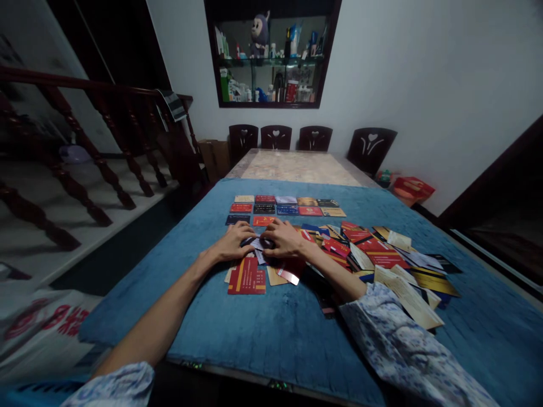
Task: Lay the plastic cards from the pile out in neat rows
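Note:
My left hand (235, 240) and my right hand (282, 237) face each other low over the blue-covered table, fingers curled. Each seems closed on a dark-edged card, mostly hidden by the fingers. Whitish paper (257, 244) shows between them. Just below lies a red card holder (247, 281) with a gold stripe. Near my right wrist are a beige piece (277, 276) and a shiny red card (292, 271). Beyond my fingers, cards lie in rows, among them an orange-red card (264, 221) and a dark blue card (238, 220).
A loose heap of red, gold and cream card sleeves (382, 257) spreads to the right, partly behind my right forearm. The blue cloth (203, 322) covers the near table; a bare stone-look top (292, 167) lies beyond. Chairs (316, 138) stand behind, a wooden railing (97, 147) left.

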A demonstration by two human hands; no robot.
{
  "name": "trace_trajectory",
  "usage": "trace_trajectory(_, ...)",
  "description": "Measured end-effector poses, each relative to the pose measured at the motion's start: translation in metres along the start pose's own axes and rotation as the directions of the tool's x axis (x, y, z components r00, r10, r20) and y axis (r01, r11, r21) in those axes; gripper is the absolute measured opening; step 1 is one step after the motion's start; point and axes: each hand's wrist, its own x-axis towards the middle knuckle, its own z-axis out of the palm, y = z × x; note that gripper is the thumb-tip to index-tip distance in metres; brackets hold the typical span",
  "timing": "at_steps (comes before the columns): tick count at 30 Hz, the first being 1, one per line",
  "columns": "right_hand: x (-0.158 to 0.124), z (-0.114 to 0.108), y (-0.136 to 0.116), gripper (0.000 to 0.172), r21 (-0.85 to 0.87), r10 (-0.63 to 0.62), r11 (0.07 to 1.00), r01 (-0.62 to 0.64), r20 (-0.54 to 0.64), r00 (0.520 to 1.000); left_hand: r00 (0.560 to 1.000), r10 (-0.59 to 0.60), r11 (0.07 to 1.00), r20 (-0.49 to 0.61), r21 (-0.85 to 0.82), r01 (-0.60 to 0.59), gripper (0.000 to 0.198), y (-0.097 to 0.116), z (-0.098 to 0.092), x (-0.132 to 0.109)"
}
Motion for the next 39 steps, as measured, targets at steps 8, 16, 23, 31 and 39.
trace_trajectory(8,-0.001,-0.004,0.000,0.047,0.025,0.044,0.999,-0.044,-0.019,0.999,0.999,0.043,0.999,-0.033,0.024,-0.042,0.029,0.001,0.001,0.000)
trace_trajectory(16,-0.002,-0.009,-0.003,0.045,0.026,0.075,0.997,-0.074,-0.035,0.997,0.985,0.149,0.979,-0.092,0.155,-0.134,0.026,0.009,-0.002,0.001)
trace_trajectory(23,0.000,-0.005,0.001,0.042,0.066,0.083,0.995,-0.081,-0.032,0.996,0.977,0.194,0.964,-0.084,0.202,-0.174,0.023,0.008,-0.001,0.001)
trace_trajectory(31,-0.001,-0.007,0.002,0.049,0.095,0.066,0.993,-0.064,-0.019,0.998,0.970,0.224,0.953,-0.091,0.227,-0.198,0.024,0.004,0.000,0.001)
trace_trajectory(39,0.001,0.002,0.007,0.034,0.096,0.045,0.995,-0.036,-0.092,0.995,0.972,0.220,0.950,-0.085,0.245,-0.194,0.025,0.001,-0.001,-0.002)
